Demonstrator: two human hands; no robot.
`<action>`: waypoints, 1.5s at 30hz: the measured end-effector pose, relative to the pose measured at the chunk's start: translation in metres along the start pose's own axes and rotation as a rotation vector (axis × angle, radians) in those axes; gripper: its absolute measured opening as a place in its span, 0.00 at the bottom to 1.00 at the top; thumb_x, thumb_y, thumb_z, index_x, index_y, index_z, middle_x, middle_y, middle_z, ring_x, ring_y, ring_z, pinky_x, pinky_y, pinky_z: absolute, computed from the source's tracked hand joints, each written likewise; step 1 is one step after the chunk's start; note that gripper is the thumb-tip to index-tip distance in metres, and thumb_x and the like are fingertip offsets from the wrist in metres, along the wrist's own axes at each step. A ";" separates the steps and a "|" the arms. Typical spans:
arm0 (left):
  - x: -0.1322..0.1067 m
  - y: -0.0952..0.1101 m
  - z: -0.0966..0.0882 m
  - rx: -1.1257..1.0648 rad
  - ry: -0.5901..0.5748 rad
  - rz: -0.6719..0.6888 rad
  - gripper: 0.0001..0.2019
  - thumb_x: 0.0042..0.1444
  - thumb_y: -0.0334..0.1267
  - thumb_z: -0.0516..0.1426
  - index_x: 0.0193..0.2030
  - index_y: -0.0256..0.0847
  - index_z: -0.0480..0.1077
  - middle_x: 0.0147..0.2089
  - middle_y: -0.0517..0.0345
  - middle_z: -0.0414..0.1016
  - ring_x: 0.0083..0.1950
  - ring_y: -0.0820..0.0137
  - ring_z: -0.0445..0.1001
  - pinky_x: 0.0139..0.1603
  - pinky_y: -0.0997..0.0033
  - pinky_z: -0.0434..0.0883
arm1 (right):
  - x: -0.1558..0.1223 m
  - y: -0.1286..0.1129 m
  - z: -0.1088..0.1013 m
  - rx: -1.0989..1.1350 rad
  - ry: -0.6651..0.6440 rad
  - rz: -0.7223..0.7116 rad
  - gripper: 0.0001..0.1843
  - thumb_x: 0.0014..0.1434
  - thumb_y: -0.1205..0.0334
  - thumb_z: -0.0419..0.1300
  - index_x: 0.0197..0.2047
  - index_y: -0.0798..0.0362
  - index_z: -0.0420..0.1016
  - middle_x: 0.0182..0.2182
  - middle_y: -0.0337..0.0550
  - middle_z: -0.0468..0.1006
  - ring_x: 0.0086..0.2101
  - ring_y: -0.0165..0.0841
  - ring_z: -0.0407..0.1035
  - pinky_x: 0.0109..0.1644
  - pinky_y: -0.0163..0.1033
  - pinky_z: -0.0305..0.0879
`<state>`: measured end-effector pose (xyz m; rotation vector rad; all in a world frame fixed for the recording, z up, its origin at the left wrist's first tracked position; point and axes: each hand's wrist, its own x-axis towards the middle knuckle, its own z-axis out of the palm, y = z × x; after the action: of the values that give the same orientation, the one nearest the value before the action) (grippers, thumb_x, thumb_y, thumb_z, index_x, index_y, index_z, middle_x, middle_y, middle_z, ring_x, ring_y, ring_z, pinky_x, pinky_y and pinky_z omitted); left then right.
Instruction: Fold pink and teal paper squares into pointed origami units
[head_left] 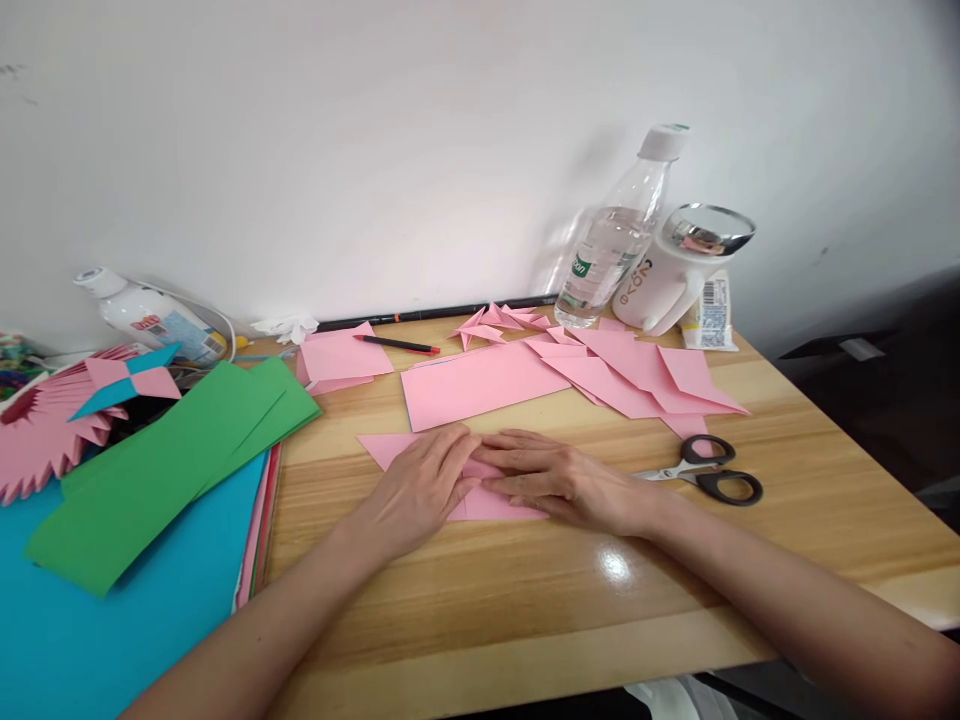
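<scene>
A folded piece of pink paper (491, 505) lies flat on the wooden table under both hands, with a pointed corner sticking out on the left. My left hand (431, 475) bends over it, fingers held together and thumb pressing on its surface. From the other side, my right hand (555, 475) rests on the same paper with its fingers stretched out. The fingertips of the two hands almost meet, hiding the middle of the paper. Black-handled scissors (694, 468) lie beside my right wrist, partly behind it.
Behind the hands are a long pink strip (480, 385), cut pink pieces (630, 370) and small folded pink shapes (495, 322). A pen (397, 344), water bottle (619, 240) and white mug (652, 285) stand or lie farther back. Green sheets (165, 460) cover blue paper (172, 600) at left.
</scene>
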<state>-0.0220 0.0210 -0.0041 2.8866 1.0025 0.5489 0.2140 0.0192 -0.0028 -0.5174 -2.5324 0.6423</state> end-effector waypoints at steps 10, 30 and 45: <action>0.003 0.002 0.000 0.056 0.003 0.059 0.17 0.67 0.39 0.44 0.55 0.31 0.63 0.53 0.42 0.70 0.55 0.58 0.70 0.54 0.56 0.71 | 0.003 -0.003 -0.001 -0.040 -0.023 0.020 0.18 0.63 0.68 0.55 0.56 0.55 0.72 0.58 0.53 0.69 0.64 0.38 0.50 0.64 0.51 0.57; 0.003 0.002 0.002 0.052 -0.015 0.035 0.17 0.67 0.39 0.44 0.55 0.30 0.62 0.54 0.40 0.69 0.54 0.58 0.70 0.52 0.57 0.71 | 0.002 -0.003 0.000 -0.064 -0.049 0.027 0.16 0.65 0.64 0.54 0.53 0.54 0.73 0.60 0.50 0.65 0.63 0.40 0.50 0.63 0.52 0.58; 0.002 0.002 0.001 0.066 -0.024 0.038 0.19 0.67 0.41 0.44 0.56 0.30 0.63 0.55 0.39 0.69 0.56 0.57 0.69 0.53 0.56 0.71 | 0.003 -0.005 0.000 -0.051 -0.040 0.025 0.15 0.64 0.65 0.54 0.52 0.54 0.74 0.60 0.50 0.66 0.63 0.40 0.50 0.63 0.52 0.57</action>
<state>-0.0193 0.0210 -0.0046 2.9680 0.9821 0.4908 0.2101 0.0167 0.0010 -0.5601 -2.5893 0.6045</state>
